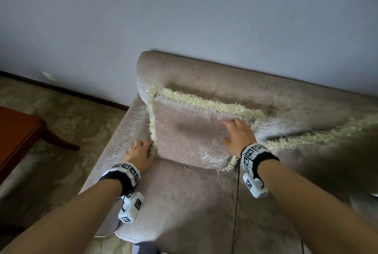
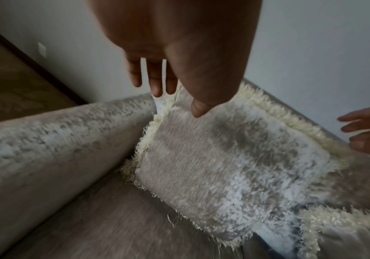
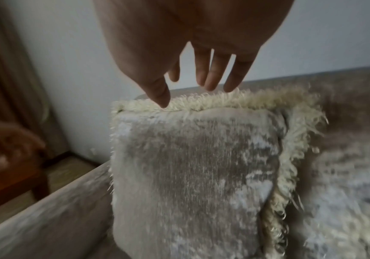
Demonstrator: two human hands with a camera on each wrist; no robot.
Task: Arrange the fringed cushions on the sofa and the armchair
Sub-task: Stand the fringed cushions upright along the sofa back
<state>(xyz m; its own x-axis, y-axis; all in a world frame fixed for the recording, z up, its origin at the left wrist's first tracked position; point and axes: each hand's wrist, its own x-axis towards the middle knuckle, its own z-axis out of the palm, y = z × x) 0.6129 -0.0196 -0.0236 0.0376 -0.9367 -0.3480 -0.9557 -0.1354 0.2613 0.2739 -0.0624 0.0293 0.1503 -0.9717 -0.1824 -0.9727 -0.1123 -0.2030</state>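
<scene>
Cushion: While it is leaning against the backrest, the square beige velvet cushion with the cream fringe (image 1: pixel 189 134) is sitting in the sofa's left corner, its left edge just beside the armrest.
Your left hand: your left hand (image 1: pixel 141 154) is resting at the cushion's lower left edge, fingers straight and slightly spread, not curling round anything.
Your right hand: your right hand (image 1: pixel 238 136) is lying flat on the cushion's upper right part, fingers stretched out and a little apart.
Second cushion: another beige cushion with cream fringe (image 1: pixel 319 151) is lying just right of the first, blurred.
Sofa: the beige velvet sofa (image 1: pixel 194 202) is standing against a pale wall (image 1: pixel 184 8).
Floor: a reddish wooden table (image 1: pixel 18 135) is standing on a patterned carpet (image 1: pixel 61 114), well apart to the left.
</scene>
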